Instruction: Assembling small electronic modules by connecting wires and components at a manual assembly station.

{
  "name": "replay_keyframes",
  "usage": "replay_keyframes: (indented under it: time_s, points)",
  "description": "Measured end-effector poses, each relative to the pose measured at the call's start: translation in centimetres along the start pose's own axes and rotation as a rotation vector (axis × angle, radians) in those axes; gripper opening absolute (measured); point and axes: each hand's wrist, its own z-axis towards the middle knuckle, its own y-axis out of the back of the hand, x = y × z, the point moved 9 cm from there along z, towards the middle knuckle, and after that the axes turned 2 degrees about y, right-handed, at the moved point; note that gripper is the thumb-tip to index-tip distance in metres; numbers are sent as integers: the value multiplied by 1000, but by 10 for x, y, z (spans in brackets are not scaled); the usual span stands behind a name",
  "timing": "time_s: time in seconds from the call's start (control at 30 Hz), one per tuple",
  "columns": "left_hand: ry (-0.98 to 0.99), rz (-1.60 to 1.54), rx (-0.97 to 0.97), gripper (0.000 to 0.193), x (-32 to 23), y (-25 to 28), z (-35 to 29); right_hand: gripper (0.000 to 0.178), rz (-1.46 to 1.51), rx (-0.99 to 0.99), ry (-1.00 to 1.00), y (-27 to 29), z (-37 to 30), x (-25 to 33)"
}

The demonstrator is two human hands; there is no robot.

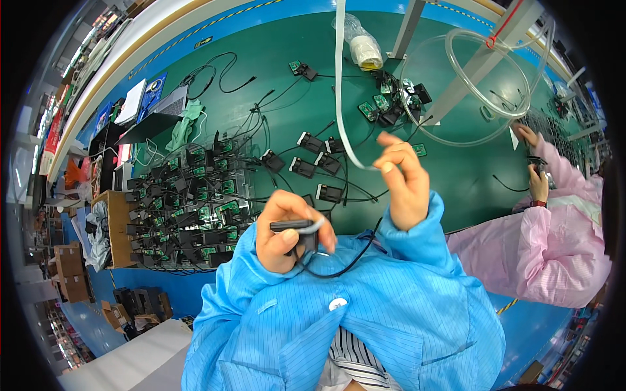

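My left hand (283,231) is closed around a small black housing (306,240) with a black cable (342,272) looping from it, in front of my chest. A short pale strip lies across the housing's top. Up and to the right, my right hand (405,182) pinches the lower end of a long white strip (338,78) between thumb and fingers; the strip hangs down from above. Just beyond my hands, several black housings (304,167) with cables lie loose on the green table (287,39).
At left is a clear tray (251,189) packed with black housings and green circuit boards. A laptop (156,117) stands beyond it. Further back are a bagged white roll (364,51), a pile of boards (391,98) and coiled clear tubing (486,107). A pink-sleeved co-worker (548,254) works at right.
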Motion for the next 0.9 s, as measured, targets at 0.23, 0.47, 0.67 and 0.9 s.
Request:
replay_keyframes:
  time_s: [0.23,0.47,0.67,0.9]
  points:
    - [-470,657,-98,44,-23,-19,-4,118,319,286,-54,-81,-24,-2]
    - [-605,972,407,45,-31,-44,10,107,1155,567,-625,-115,-68,-14]
    - [-430,1182,488,38,-12,-33,19,91,1092,378,-634,-104,-52,-46]
    - [-7,370,-701,28,23,213,-11,75,770,-72,-562,-3,-12,-83]
